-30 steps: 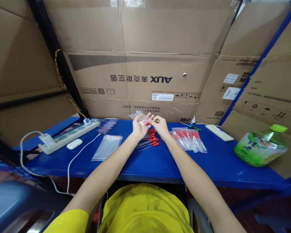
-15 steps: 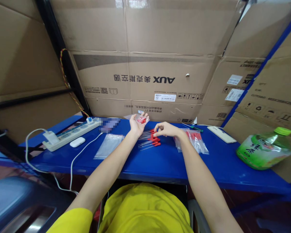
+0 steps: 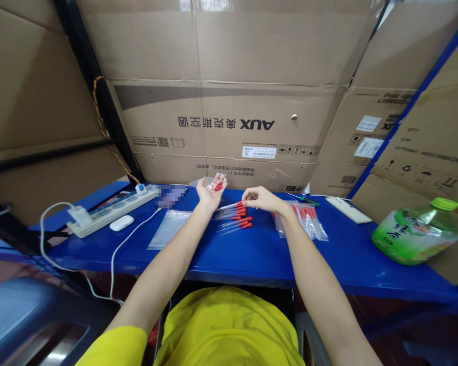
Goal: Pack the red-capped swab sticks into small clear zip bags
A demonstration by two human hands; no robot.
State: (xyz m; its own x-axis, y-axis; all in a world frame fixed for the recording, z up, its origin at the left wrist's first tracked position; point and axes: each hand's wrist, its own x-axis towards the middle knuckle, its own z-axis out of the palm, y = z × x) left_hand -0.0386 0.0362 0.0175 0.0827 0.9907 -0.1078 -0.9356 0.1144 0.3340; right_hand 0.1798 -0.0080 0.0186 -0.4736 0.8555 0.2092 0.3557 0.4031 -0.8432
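My left hand [image 3: 209,195] is palm up and holds a small clear plastic bag [image 3: 214,187] with red dropper bulbs showing through it. Fingertips of my right hand [image 3: 262,197] are pinched on the red bulb of a dropper [image 3: 229,206], whose thin clear tube points left toward the other hand. Below it lies a row of droppers [image 3: 246,219] with red bulbs to the right and clear tubes to the left. Beside my right wrist rest filled bags of red-bulbed droppers [image 3: 310,221]. Flat clear zip bags [image 3: 169,230] lie left of my left forearm.
The blue table [image 3: 248,259] also bears a power strip [image 3: 112,209], a white earphone case [image 3: 121,222], a white phone-like slab [image 3: 348,210], a green screwdriver [image 3: 309,200] and a large green bottle [image 3: 415,233]. Cardboard [image 3: 229,101] walls in the back. White cables cross the left side.
My left hand has shifted slightly left with the bag. The right hand has moved a little up and away from the row, with a dropper now visible at its fingertips.
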